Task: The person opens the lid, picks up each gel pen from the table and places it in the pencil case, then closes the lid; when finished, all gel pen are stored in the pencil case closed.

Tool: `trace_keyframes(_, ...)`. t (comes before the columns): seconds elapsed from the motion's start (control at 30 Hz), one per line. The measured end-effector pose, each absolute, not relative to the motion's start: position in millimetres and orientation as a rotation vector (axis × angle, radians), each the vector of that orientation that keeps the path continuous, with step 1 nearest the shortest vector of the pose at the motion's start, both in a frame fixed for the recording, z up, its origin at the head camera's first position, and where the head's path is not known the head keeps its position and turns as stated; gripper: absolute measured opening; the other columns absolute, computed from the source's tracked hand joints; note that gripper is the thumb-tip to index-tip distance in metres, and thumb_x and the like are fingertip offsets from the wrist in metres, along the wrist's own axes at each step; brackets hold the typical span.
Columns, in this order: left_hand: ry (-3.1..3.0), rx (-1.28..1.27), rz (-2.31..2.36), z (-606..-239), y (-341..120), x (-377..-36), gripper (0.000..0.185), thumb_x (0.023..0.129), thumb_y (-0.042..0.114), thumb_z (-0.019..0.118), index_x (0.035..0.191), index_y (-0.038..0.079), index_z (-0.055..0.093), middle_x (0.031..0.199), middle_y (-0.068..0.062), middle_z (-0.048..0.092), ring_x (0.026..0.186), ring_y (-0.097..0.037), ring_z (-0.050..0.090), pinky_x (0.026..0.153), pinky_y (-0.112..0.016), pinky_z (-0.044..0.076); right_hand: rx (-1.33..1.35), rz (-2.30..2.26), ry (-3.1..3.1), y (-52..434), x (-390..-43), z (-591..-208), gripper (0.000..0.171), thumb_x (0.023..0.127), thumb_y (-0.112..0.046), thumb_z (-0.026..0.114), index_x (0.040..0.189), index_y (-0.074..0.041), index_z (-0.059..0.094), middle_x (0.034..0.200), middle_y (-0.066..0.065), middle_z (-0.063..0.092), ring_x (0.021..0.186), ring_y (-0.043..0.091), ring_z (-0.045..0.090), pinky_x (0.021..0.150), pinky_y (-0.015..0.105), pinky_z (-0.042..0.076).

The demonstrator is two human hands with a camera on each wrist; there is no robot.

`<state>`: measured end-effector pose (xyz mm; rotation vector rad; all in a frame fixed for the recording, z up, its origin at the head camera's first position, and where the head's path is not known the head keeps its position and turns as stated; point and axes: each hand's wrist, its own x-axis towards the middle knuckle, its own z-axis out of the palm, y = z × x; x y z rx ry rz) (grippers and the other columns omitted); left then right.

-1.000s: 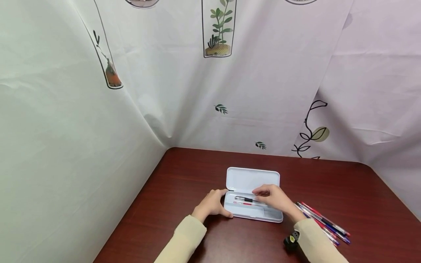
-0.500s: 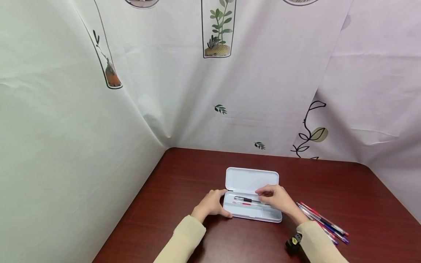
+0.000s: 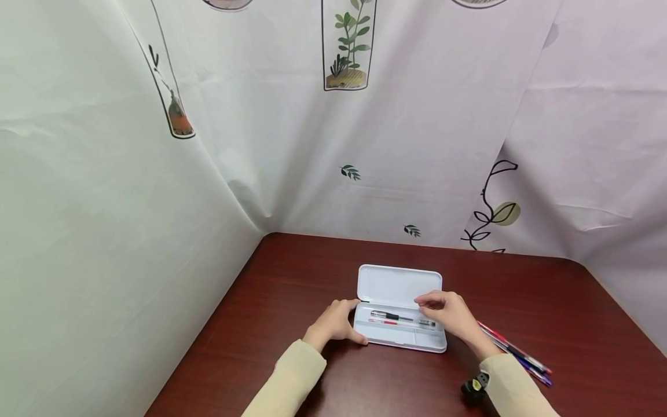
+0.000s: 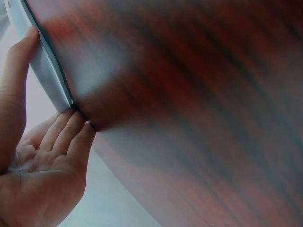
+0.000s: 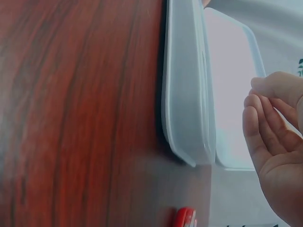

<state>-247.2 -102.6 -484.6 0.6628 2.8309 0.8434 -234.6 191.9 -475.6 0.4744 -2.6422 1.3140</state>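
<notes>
A white pencil case (image 3: 384,334) lies with its lid (image 3: 396,285) raised at the back. My left hand (image 3: 333,321) grips its left end, thumb at the front and fingers at the back corner, as the left wrist view (image 4: 47,161) also shows. In the case's rear compartment rest a black-gripped pen (image 3: 391,316) and a red pen (image 3: 382,321); a clear pen end with dark marking shows farther right. My right hand (image 3: 450,313) hovers over the case's right end, fingers loosely bent. Nothing shows between its fingers in the right wrist view (image 5: 279,127).
Several red, black and blue pens (image 3: 521,356) lie on the dark red wooden table (image 3: 292,272) right of the case, partly behind my right forearm. A small black device (image 3: 474,387) is by the right cuff. White patterned cloth (image 3: 292,145) closes the back and sides.
My right hand has shifted right along the case, uncovering more of the pens and the clear pen end. The left hand and case have stayed in place.
</notes>
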Motion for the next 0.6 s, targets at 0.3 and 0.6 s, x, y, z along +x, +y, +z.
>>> trace_keyframes(0.3, 2.841, 0.686, 0.838, -483, -102, -245, 0.089, 0.056, 0.035, 0.096, 0.132, 0.006, 0.060, 0.117, -0.010, 0.069, 0.105, -0.023, 0.064, 0.091, -0.037, 0.052, 0.397, 1.297, -2.724, 208, -229, -475, 0.018, 0.083, -0.007, 0.076, 0.101, -0.011, 0.077, 0.096, 0.003, 0.072, 0.078, 0.005, 0.061, 0.070, 0.020, 0.052)
trace_keyframes(0.6, 2.837, 0.691, 0.840, -482, -102, -244, 0.087, 0.056, 0.034, 0.096, 0.131, 0.006, 0.060, 0.116, -0.011, 0.069, 0.104, -0.023, 0.064, 0.091, -0.036, 0.052, 0.346, 1.230, -2.757, 217, -226, -478, 0.016, 0.084, -0.011, 0.077, 0.099, -0.013, 0.077, 0.097, 0.002, 0.073, 0.082, 0.006, 0.062, 0.071, 0.020, 0.053)
